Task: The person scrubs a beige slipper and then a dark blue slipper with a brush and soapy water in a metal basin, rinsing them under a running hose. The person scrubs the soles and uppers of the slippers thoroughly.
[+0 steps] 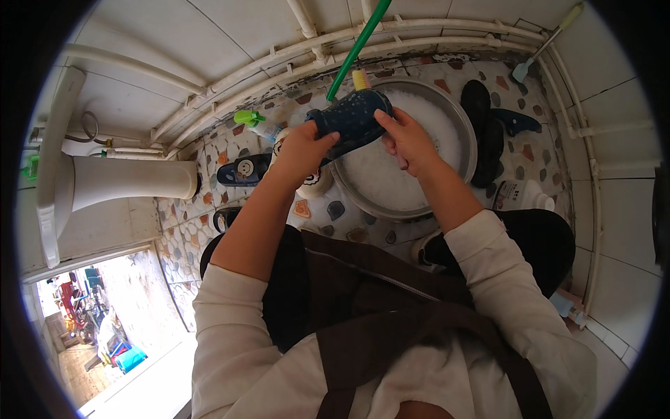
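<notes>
Both hands hold a dark blue slipper (353,118), wet with suds, above the left rim of a round metal basin (467,136) of foamy water. My left hand (305,149) grips one end of it, thumb on top. The fingers of my right hand (408,139) are at its other end; this hand also holds a brush, whose pinkish handle end (401,161) shows below the fingers and whose yellow bristles (360,80) show beyond the slipper. A green hose (358,50) hangs down behind the slipper. Below my left forearm are a blue slipper with a smiley badge (244,169) and pale footwear (315,186).
Black slippers (487,141) and a dark blue one (518,121) lie right of the basin, near a white bottle (523,196). A green-topped spray bottle (256,123) stands left. Pipes (366,34) run along the wall; a pedestal sink (131,178) is at left, a brush (523,70) at upper right.
</notes>
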Tool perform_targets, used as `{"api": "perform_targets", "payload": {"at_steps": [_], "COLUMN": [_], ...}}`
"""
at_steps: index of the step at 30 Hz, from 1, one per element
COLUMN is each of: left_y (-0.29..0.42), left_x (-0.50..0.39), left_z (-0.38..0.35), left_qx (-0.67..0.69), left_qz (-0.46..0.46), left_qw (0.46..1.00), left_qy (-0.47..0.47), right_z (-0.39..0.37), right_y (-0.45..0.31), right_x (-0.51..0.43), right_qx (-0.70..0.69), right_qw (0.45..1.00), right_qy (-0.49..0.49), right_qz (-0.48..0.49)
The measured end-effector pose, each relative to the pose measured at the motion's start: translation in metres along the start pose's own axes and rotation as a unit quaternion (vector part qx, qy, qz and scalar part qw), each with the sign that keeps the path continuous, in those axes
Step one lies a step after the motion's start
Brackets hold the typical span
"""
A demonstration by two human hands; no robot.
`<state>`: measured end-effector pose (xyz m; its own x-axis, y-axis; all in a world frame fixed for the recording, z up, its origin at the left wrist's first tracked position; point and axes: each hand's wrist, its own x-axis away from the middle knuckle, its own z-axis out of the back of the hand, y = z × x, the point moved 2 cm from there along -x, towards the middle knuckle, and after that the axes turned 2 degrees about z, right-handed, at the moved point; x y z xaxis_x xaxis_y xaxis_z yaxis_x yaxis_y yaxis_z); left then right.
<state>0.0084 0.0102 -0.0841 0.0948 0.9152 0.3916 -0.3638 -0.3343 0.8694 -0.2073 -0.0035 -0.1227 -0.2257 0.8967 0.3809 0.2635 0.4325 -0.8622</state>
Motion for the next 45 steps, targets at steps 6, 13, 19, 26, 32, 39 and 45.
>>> {"api": "perform_targets", "payload": {"at_steps": [6,13,19,26,32,39,45], "left_y": [-0.003,0.006,-0.018,-0.036,-0.039,-0.006,-0.005], "left_x": [-0.001,-0.003,-0.013,-0.024,-0.025,-0.002,-0.013], "left_z": [0.011,0.003,0.020,0.028,0.035,0.013,0.024], "left_qx": [0.144,0.313,0.327,0.318,0.346,0.201,0.122], "left_qz": [0.117,0.115,0.133,0.124,0.099,0.029,-0.004], "left_qw": [0.980,0.939,0.933,0.926,0.917,0.969,0.962], "left_qy": [0.069,0.082,0.069,0.159,0.173,0.144,0.245], "right_z": [0.035,0.214,0.192,0.054,-0.040,-0.030,-0.035], "right_y": [0.026,0.151,0.191,0.101,0.028,0.004,0.001], "right_x": [-0.006,-0.041,-0.035,-0.026,0.009,0.000,0.015], "right_qx": [0.139,0.383,0.660,0.341,0.406,0.561,0.473], "right_qw": [0.986,0.859,0.744,0.916,0.835,0.764,0.831], "right_qy": [0.078,0.298,0.072,0.081,-0.053,0.128,0.003], "right_qz": [-0.051,-0.164,-0.075,0.196,0.368,0.292,0.292]}}
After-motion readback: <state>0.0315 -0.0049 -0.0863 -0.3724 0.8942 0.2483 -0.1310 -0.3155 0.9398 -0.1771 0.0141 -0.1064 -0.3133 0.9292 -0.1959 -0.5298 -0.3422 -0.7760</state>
